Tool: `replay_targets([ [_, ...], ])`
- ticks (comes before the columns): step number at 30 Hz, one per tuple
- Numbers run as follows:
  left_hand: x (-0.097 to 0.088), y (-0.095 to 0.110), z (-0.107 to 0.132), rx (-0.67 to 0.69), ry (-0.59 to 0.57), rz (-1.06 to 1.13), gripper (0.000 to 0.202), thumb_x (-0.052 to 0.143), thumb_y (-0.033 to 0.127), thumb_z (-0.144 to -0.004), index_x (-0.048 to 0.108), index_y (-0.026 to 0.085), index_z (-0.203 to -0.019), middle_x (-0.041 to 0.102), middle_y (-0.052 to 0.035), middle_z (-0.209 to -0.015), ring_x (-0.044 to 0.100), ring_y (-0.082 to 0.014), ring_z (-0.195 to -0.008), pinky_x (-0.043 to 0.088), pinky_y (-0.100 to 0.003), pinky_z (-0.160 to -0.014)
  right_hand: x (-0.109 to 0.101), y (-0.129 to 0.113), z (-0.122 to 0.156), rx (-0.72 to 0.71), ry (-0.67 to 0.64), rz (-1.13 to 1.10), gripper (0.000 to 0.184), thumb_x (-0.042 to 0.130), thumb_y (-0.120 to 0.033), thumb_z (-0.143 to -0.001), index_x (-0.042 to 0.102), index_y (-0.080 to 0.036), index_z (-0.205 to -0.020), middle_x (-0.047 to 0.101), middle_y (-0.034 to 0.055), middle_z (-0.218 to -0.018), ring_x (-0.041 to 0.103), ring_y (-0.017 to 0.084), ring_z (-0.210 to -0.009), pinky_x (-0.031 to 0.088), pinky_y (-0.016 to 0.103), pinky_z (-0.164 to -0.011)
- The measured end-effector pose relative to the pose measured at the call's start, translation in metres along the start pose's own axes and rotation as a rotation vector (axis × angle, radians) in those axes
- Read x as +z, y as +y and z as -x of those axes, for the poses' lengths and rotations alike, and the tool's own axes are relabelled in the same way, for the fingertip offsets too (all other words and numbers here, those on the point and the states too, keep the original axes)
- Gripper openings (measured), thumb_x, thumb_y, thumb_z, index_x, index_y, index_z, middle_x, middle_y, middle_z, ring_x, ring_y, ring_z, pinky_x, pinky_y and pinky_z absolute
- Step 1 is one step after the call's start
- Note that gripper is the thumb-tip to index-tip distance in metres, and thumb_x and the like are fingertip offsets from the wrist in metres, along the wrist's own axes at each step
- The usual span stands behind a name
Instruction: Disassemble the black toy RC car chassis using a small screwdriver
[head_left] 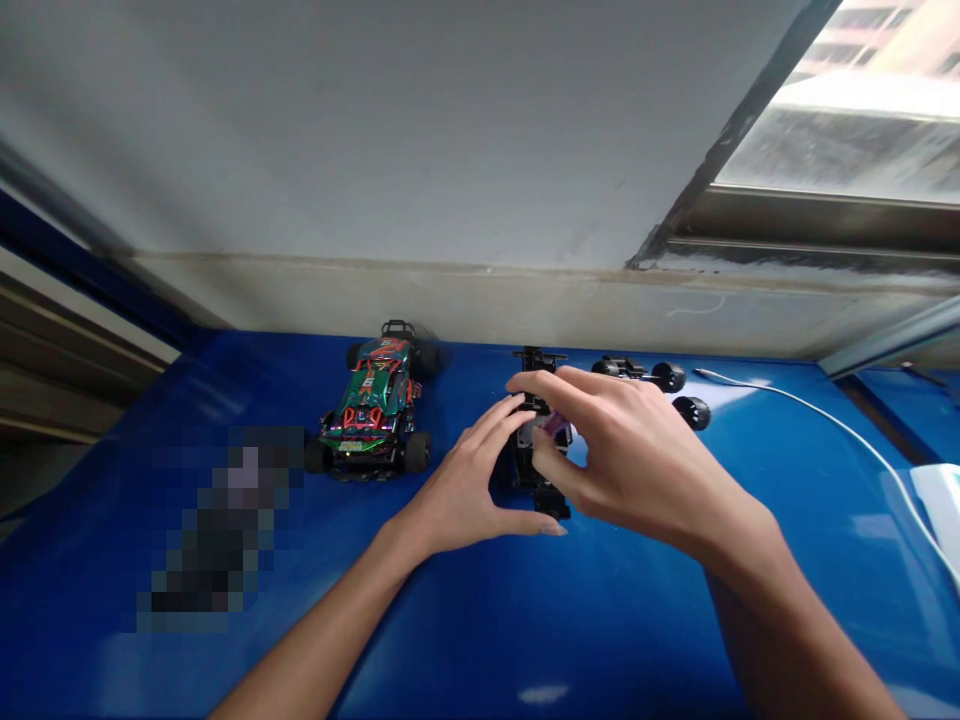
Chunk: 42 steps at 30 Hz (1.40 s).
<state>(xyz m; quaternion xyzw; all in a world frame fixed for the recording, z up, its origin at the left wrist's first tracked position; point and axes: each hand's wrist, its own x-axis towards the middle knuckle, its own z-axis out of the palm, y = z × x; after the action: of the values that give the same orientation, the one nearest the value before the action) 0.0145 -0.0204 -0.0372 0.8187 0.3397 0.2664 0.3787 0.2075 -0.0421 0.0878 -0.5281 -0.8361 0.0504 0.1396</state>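
Note:
A black toy-car chassis (pixel 535 362) lies on the blue table (pixel 637 620), mostly hidden by both hands. My left hand (pixel 465 490) rests against its left side, fingers curled onto it and thumb stretched along the near end. My right hand (pixel 622 450) reaches over from the right, its thumb and fingers pinching a small purple and grey part (pixel 553 427) on top of the chassis. A finished green and red toy car (pixel 375 405) stands to the left, apart from my hands.
Loose black wheels and an axle piece (pixel 660 380) lie behind my right hand. A white cable (pixel 825 415) runs to a white object (pixel 941 495) at the right edge. A blurred-out dark item (pixel 217 530) sits at the left. A wall and a window sill stand behind.

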Motion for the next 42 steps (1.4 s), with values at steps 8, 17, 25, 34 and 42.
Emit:
replay_targets([
  [8, 0.0, 0.0, 0.0, -0.008, -0.012, 0.001, 0.121, 0.088, 0.075, -0.068, 0.035, 0.027, -0.165, 0.033, -0.0185, -0.175, 0.026, -0.0436, -0.164, 0.032, -0.069, -0.13, 0.003, 0.002, -0.004, 0.012, -0.049, 0.069, 0.034, 0.047, -0.025, -0.107, 0.065, -0.024, -0.135, 0.076, 0.0033, -0.08, 0.067, 0.019, -0.065, 0.029, 0.031, -0.06],
  [17, 0.0, 0.0, 0.0, 0.003, -0.002, 0.003, 0.12, 0.087, 0.076, -0.069, 0.034, 0.03, -0.166, 0.028, -0.0167, -0.178, 0.025, -0.0424, -0.165, 0.031, -0.068, -0.131, -0.004, 0.003, 0.0, 0.005, 0.087, -0.103, 0.045, 0.056, -0.019, -0.095, 0.064, -0.022, -0.139, 0.074, 0.0027, -0.086, 0.064, 0.017, -0.067, 0.038, 0.028, -0.062],
  [25, -0.001, -0.003, 0.001, -0.011, 0.002, 0.052, 0.124, 0.089, 0.079, -0.063, 0.035, 0.032, -0.166, 0.026, -0.0146, -0.179, 0.026, -0.0424, -0.165, 0.029, -0.067, -0.132, -0.011, 0.004, 0.001, 0.003, 0.149, -0.19, 0.039, 0.058, -0.019, -0.094, 0.069, -0.022, -0.131, 0.077, 0.0013, -0.09, 0.06, 0.013, -0.061, 0.038, 0.028, -0.058],
  [34, -0.012, 0.007, -0.001, 0.114, 0.346, 0.001, 0.032, 0.07, 0.037, -0.101, 0.069, 0.026, -0.131, 0.065, -0.0103, -0.152, 0.059, -0.0293, -0.145, 0.047, -0.055, -0.124, -0.011, 0.003, 0.0, 0.001, 0.263, -0.331, 0.03, 0.056, -0.017, -0.098, 0.068, -0.02, -0.125, 0.077, 0.0029, -0.093, 0.064, 0.011, -0.063, 0.048, 0.025, -0.063],
  [42, -0.004, -0.003, -0.001, 0.233, 0.496, -0.235, 0.013, 0.067, 0.019, -0.103, 0.078, 0.024, -0.108, 0.083, -0.0054, -0.112, 0.075, -0.026, -0.116, 0.064, -0.049, -0.102, -0.009, 0.003, -0.001, 0.014, 0.288, -0.32, 0.03, 0.056, -0.016, -0.097, 0.068, -0.021, -0.124, 0.076, 0.0022, -0.092, 0.062, 0.011, -0.062, 0.047, 0.025, -0.063],
])
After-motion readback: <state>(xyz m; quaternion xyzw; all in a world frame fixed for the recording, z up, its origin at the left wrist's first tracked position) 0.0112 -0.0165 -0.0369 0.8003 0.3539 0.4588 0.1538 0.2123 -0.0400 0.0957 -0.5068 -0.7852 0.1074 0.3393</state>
